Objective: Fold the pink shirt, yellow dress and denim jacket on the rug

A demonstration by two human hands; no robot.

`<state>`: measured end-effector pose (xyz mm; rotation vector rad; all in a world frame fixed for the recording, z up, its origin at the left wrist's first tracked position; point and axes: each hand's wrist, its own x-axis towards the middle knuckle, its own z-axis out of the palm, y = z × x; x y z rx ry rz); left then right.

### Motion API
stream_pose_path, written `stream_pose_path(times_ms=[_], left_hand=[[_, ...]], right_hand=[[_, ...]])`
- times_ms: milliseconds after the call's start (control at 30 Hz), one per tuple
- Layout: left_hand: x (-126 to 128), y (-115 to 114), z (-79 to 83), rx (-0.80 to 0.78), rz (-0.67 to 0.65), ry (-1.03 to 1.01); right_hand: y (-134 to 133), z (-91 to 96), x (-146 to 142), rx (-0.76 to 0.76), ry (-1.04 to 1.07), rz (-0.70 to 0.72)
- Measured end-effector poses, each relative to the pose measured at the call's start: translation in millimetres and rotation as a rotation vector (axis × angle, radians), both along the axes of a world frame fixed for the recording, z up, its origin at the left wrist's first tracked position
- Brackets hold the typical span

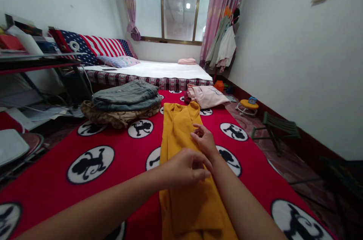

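A mustard-yellow long garment (181,130), apparently a top, lies in a narrow strip on a red blanket (127,191) printed with black monkey figures in white circles. A sleeve-like piece is folded down along its front. My left hand (185,168) is over the middle of the garment, its fingers loosely bent and apart from the thumb, with no cloth visible in them. Just beyond it, my right hand (204,141) is at the garment's right edge, fingers spread and slightly curved. Whether either hand touches the cloth I cannot tell.
Folded jeans (127,96) lie on a brown patterned cloth (113,114) at the far left. A pink garment (208,96) lies at the far right. Behind is a white-covered bed (159,68). A cluttered desk (42,58) is left; a folding stool (278,126) stands right.
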<state>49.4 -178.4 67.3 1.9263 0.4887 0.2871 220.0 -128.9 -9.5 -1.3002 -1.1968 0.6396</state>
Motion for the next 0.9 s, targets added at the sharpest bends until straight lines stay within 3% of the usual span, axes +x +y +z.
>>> stream_pose_path(times_ms=[67, 133, 233, 333, 467, 600, 700, 833, 900], left_hand=[[-4, 19, -7.9, 0.348, 0.262, -0.064], [-9, 41, -25.5, 0.616, 0.525, -0.072], [-14, 67, -57.9, 0.744, 0.720, 0.055], [-14, 76, -77.1, 0.750, 0.685, 0.165], [-13, 72, -77.0, 0.734, 0.677, 0.151], [-16, 75, -74.0, 0.637, 0.744, 0.035], [-18, 81, -75.8, 0.476, 0.802, -0.134], [-19, 90, -78.7, 0.210, 0.928, -0.379], [-17, 93, -79.7, 0.138, 0.979, -0.438]], right_hand=[[1, -1.9, 0, -0.002, -0.037, 0.008], [1, -2.9, 0, 0.000, -0.046, -0.002], [0, -2.7, -1, 0.022, -0.070, -0.051], [3, -0.3, 0, 0.065, -0.154, -0.112], [29, 9.8, 6, 0.128, -0.297, -0.124], [73, 26.2, 7, 0.022, -0.187, 0.014], [97, 36.5, 6, -0.047, -0.100, 0.097], [104, 33.9, 10, 0.139, -0.008, -0.108], [103, 22.9, 14, 0.147, -0.125, -0.189]])
